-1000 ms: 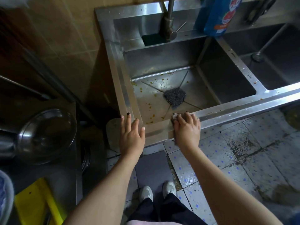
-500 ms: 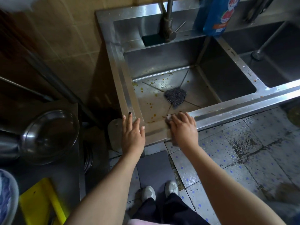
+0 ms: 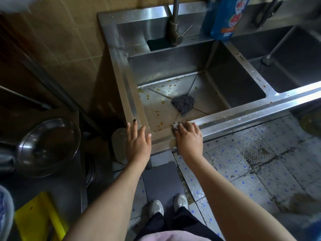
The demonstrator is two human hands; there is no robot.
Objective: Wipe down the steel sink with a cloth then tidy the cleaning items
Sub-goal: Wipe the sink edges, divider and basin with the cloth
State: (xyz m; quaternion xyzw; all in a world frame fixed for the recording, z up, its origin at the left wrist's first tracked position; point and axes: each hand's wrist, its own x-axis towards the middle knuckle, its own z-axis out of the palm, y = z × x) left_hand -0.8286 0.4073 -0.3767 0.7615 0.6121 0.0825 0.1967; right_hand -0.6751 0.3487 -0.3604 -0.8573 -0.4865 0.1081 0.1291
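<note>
A person's left hand [image 3: 138, 145] lies flat on the front left corner of the steel sink [image 3: 243, 117], fingers straight and slightly spread. Just beside it, the right hand [image 3: 189, 138] presses a pale cloth [image 3: 175, 126] onto the flat front rim, fingers close together. The deep square basin beyond is speckled with orange scraps, and a tangled wire scourer [image 3: 183, 101] lies over its drain. A dark sponge [image 3: 159, 43] and a blue bottle [image 3: 225, 18] sit on the back ledge.
</note>
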